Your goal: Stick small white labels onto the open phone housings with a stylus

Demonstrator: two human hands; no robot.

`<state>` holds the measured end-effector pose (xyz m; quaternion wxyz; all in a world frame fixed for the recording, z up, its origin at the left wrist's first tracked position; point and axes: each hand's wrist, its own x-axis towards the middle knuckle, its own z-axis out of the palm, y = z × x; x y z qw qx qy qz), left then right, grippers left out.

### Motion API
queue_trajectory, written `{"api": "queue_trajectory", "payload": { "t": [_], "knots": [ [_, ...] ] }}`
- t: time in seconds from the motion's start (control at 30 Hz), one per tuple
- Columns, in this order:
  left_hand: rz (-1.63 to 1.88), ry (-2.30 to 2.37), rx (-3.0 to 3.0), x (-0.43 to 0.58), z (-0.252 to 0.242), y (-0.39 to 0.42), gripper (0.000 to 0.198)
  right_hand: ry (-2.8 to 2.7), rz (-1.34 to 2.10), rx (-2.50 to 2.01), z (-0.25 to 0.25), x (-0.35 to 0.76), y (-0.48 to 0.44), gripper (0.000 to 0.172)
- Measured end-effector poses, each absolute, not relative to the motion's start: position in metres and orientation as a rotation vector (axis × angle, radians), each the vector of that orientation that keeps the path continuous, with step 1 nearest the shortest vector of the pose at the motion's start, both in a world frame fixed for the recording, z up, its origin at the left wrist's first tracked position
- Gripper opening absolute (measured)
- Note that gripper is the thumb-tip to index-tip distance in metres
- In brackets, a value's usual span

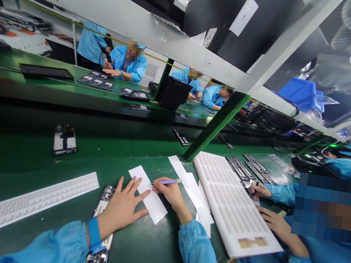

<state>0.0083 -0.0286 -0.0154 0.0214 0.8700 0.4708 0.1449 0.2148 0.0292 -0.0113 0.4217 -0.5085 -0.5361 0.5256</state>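
Two bare hands work over a matte green bench (141, 258), both in gathered, blue fabric sleeves. The left hand (124, 208), wearing one blue wrist strap (94, 232) with a thin cord, has its fingers spread wide; it grips nothing, and some fingertips lie on the left edge of one smooth white sticker sheet (154, 204). That narrow sheet lies flat between the hands, slanting from far left to near right, with a fine grid at its far end and small pale shapes at its near end. One phone chassis (100, 209), black with metallic plates, lies partly under the left hand. The right hand (170, 193) has its thumb and fingers closed around one slim lavender tool (170, 182), its tip near the sheet.

To the left runs one long white perforated strip (23, 207). To the right, at least two loose white sheets (198, 198) overlap beside one ribbed white tray (228, 198). Right of it sits a co-worker with two hands (261, 191) in view; dark phone frames (239, 168) lie in rows beyond the tray, too crowded to count.

Farther off, one phone frame (65, 140) lies at left, near one slanting green post (218, 127) another. Across the far bench (7, 63), four people in blue (92, 43) show.
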Motion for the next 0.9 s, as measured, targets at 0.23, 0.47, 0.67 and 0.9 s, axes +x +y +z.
{"api": "queue_trajectory", "payload": {
  "t": [0.23,0.47,0.67,0.9],
  "knots": [
    [0.438,1.472,2.669,0.0084,-0.0160,-0.0281,0.055,-1.291,1.341,-1.319,-0.0069,0.2128,0.0294,0.024],
    [0.422,1.480,2.666,0.0094,-0.0142,-0.0284,0.058,-1.289,1.346,-1.296,-0.0099,0.2127,0.0305,0.027],
    [0.400,1.490,2.677,0.0079,-0.0156,-0.0279,0.060,-1.277,1.369,-1.254,-0.0121,0.2149,0.0306,0.030],
    [0.447,1.463,2.658,0.0114,-0.0148,-0.0272,0.058,-1.223,1.363,-1.222,-0.0077,0.2154,0.0273,0.034]
  ]
}}
